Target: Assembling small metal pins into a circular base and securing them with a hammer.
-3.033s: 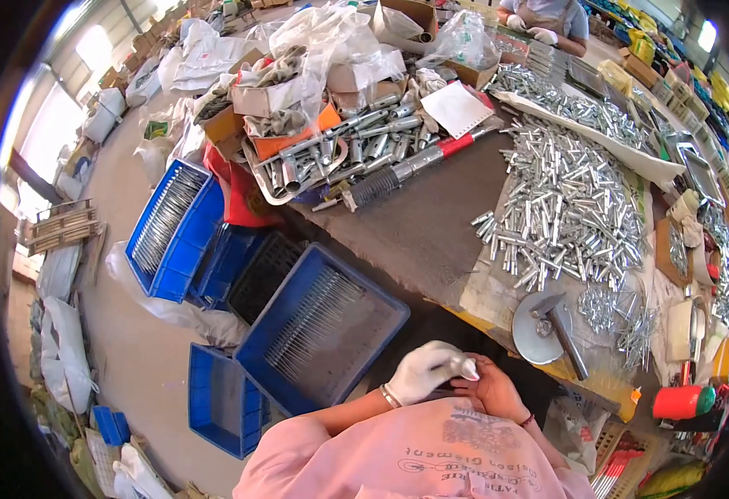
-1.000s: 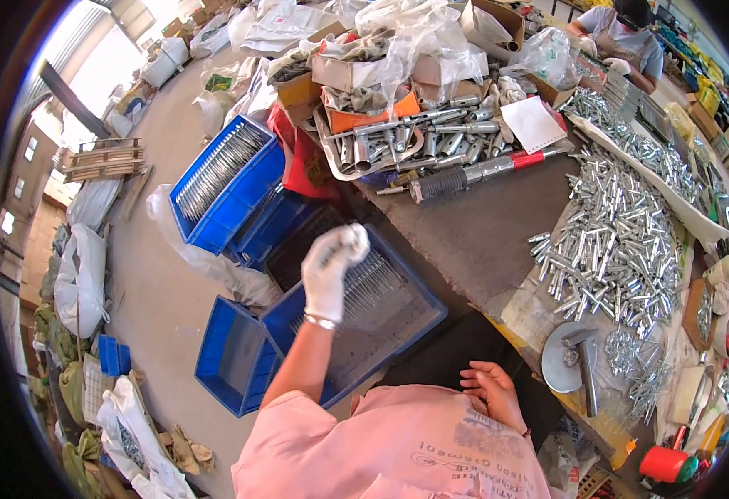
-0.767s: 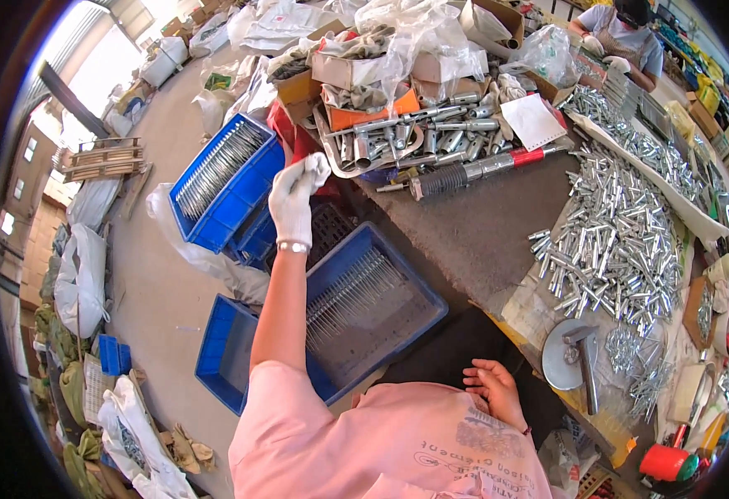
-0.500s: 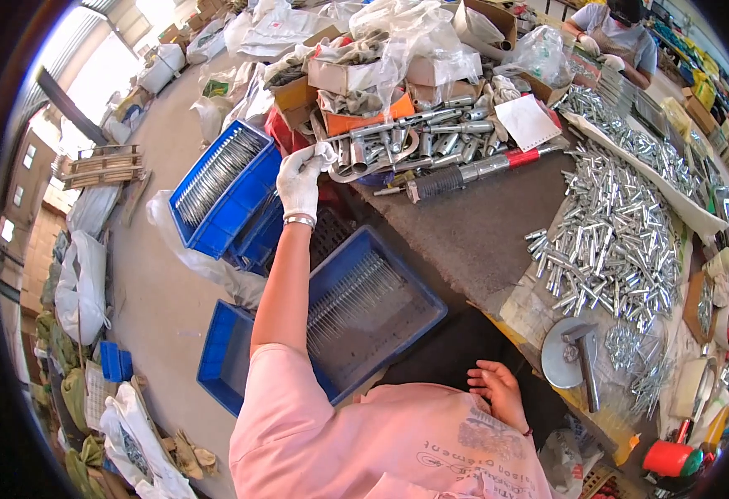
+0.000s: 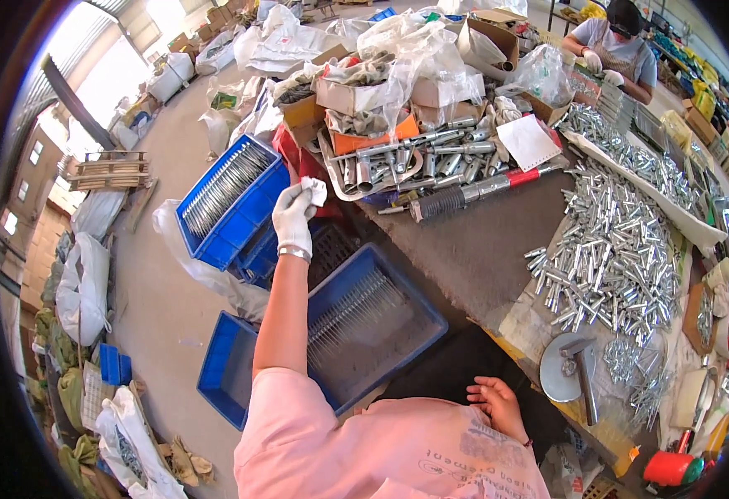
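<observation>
Gloved, the left hand (image 5: 295, 218) is stretched far out from the body with its fingers curled loosely. Whether it grips anything cannot be told; only a white flap of glove or cloth shows at the fingertips. It hovers just beside the metal tray (image 5: 331, 170), which holds short steel tubes and sits at the near corner of the table (image 5: 472, 249). A red piece lies just under the hand, between the tray and the upper blue crate (image 5: 227, 200), which is full of thin rods.

Bare and relaxed, the right hand (image 5: 497, 405) rests open on the person's lap against a pink shirt, holding nothing.

Below the outstretched arm sits a second blue crate (image 5: 381, 333), also lined with thin rods, and a third crate (image 5: 223, 374) on the floor. On the table to the right lies a wide heap of silver tubes (image 5: 614, 249), well apart from both hands. Another person (image 5: 618, 41) works at the far end.

As a judgement, the reach is long and one-handed, so it would go best with the fingers settled firmly on a single tube or the tray rim before pulling, keeping the sleeve clear of the rod ends in the crate below.
</observation>
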Available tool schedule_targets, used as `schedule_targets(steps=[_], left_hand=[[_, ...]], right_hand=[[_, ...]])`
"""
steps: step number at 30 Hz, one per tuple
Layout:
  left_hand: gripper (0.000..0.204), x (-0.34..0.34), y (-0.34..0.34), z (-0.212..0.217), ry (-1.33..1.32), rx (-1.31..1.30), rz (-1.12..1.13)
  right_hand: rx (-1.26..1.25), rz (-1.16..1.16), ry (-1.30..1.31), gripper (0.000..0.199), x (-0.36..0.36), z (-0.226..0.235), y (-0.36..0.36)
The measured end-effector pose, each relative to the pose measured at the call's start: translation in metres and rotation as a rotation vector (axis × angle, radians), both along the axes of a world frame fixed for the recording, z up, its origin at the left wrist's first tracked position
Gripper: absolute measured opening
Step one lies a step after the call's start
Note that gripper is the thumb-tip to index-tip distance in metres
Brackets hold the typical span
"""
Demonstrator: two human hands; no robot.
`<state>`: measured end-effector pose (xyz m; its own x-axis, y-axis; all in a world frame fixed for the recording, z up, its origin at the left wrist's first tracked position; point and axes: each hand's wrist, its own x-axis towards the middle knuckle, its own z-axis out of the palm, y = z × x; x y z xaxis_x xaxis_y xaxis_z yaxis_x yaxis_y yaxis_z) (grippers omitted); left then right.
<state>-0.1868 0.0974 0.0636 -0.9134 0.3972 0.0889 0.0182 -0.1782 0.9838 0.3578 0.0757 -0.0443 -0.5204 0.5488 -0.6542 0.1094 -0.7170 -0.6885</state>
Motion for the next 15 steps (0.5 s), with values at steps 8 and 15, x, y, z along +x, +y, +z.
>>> schedule_targets(steps=[8,15], left_hand=[[0.009,0.007,-0.047,-0.069,-0.067,-0.149,0.088],[0.020,-0.012,-0.109,-0.081,-0.040,-0.144,0.331]], right_hand=[[-0.027,0.048,-0.021,0.030,0.002,-0.007,-0.001],[-0.031,-0.010,-0.016,0.029,-0.006,0.005,0.001]])
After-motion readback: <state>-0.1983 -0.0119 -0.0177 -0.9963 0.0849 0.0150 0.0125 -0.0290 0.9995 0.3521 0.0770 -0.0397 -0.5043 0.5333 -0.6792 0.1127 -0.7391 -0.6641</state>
